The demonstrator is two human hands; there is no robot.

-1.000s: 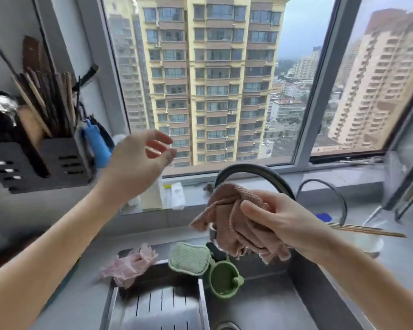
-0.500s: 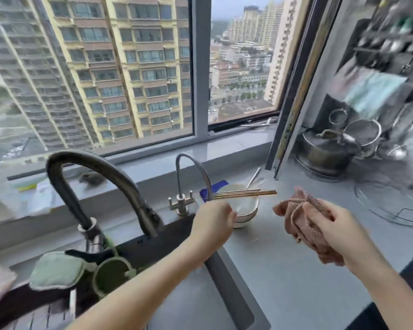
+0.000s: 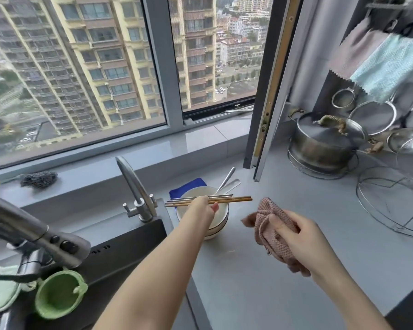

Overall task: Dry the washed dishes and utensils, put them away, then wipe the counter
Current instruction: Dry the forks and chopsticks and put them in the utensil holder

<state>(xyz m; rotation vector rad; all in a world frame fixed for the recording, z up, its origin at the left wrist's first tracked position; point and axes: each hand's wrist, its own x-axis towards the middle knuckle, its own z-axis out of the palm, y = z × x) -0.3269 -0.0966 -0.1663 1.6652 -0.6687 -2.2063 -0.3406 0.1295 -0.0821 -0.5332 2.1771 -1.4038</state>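
Chopsticks [image 3: 236, 200] at left hand [image 3: 200, 211], cloth [image 3: 264, 231] in right hand [image 3: 301, 241]

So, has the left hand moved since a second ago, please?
Yes, the left hand moved right, away from the small tap, to the chopsticks on the bowl.

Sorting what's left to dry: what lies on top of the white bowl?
Chopsticks lie across the white bowl, the left hand at them. Two metal handles stick out behind. The hand covers part of the bowl's inside.
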